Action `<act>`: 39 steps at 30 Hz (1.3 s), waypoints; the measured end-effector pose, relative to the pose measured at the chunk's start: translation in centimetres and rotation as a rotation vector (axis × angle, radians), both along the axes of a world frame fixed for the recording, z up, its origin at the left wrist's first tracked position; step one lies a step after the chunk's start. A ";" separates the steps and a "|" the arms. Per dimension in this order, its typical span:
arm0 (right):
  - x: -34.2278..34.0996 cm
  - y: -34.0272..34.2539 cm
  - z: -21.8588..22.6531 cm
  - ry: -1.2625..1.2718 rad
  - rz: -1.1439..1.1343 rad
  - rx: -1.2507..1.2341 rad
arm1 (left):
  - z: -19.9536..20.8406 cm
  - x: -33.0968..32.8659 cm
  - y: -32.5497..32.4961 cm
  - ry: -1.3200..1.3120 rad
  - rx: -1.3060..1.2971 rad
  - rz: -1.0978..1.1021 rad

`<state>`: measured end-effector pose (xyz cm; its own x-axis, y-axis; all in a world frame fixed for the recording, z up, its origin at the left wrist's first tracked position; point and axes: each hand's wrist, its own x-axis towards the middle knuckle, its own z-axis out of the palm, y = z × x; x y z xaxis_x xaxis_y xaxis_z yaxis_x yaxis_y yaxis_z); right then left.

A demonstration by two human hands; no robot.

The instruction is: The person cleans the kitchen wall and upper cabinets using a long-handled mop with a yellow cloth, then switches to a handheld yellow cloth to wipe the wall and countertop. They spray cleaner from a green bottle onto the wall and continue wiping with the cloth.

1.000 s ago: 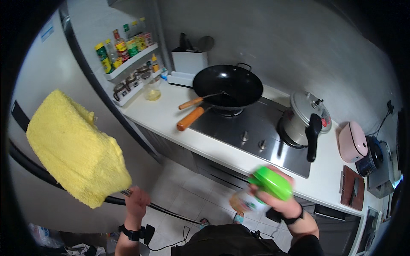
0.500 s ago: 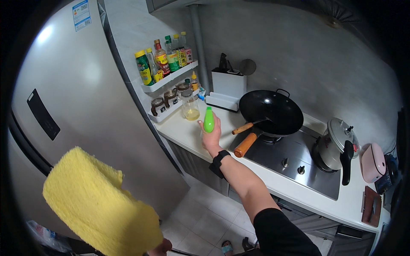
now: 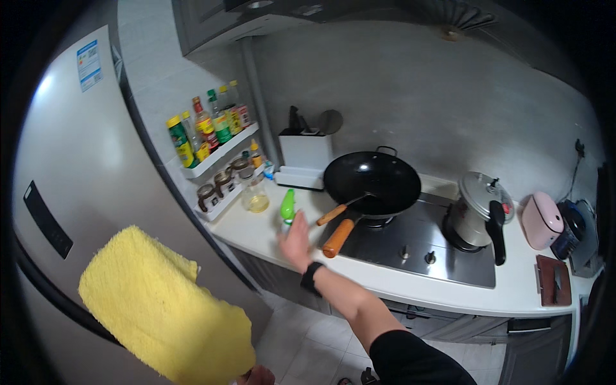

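Green-topped spray bottle [image 3: 288, 205] is on the worktop [image 3: 247, 226], left of frame centre, just above the right hand [image 3: 296, 245]; fingers look straightened alongside it, contact unclear. Left hand [image 3: 258, 375] at bottom edge beside yellow cloth [image 3: 163, 301], grip can't be told.

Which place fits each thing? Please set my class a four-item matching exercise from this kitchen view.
Things:
1. Yellow fluffy cloth
2. Black round metal wok
3. Green-topped spray bottle
4. Silver metal pressure cooker

Places:
A. left side of the flat steel stovetop
B. nearest the right hand
C. right side of the stovetop
D. in front of the tall silver fridge

Pairs: 1-D; 2-A; 3-B; 4-C
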<state>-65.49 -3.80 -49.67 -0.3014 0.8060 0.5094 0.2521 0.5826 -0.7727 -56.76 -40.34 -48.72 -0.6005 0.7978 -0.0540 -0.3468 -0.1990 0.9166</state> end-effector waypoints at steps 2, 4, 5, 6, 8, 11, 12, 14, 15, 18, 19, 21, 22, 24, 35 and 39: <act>4.1 -5.1 -1.2 -0.062 0.264 0.087 | 1.0 0.9 3.1 -0.048 0.025 0.049; 10.5 -9.7 -2.6 0.039 0.642 0.029 | 2.3 1.8 5.9 -0.025 0.014 0.044; 13.7 -11.5 -3.2 0.083 0.786 -0.036 | 3.1 2.3 7.4 0.019 -0.006 0.016; 17.4 -12.8 -3.8 0.073 0.876 -0.137 | 4.0 3.1 8.8 0.061 -0.026 -0.007; 24.2 -13.8 -4.8 -0.066 0.981 -0.343 | 5.9 5.5 12.1 0.112 0.013 -0.050; 32.7 -13.9 -6.5 -0.072 0.931 -0.857 | 9.4 10.3 17.3 0.046 0.095 -0.093; 35.2 -13.3 -7.1 0.005 0.861 -0.995 | 10.6 11.8 19.2 0.005 0.153 -0.127; 41.3 -12.4 -7.7 0.236 0.816 -0.998 | 13.1 14.7 22.8 0.061 0.211 -0.155; 44.3 -12.2 -7.7 0.206 0.758 -0.912 | 14.4 16.2 24.7 0.069 0.225 -0.178; 52.7 -12.0 -6.9 -0.132 0.316 -0.515 | 17.9 20.4 30.6 0.059 0.312 -0.251; 54.6 -12.4 -6.6 0.201 0.206 -0.607 | 18.9 21.8 32.7 0.046 0.342 -0.265; 60.0 -11.6 -5.2 0.071 0.016 -0.435 | 20.8 24.6 37.0 0.009 0.383 -0.283; 62.8 -11.4 -4.6 0.058 -0.029 -0.394 | 21.5 25.9 39.0 -0.009 0.405 -0.288; 68.6 -11.5 -2.9 -0.102 -0.122 -0.298 | 22.7 28.0 42.6 -0.045 0.369 -0.320; 87.3 -14.4 8.5 -0.605 -0.582 -0.202 | 26.3 36.0 60.3 -0.270 0.231 -0.317; 88.5 -13.7 12.0 -0.654 -0.728 -0.027 | 27.2 38.0 66.7 -0.378 0.258 -0.433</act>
<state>22.98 -17.54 -37.68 0.0581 0.9159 0.3971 0.9264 0.0987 -0.3633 -18.79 26.37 -21.51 -0.1967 0.9801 0.0275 -0.7362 -0.1661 0.6561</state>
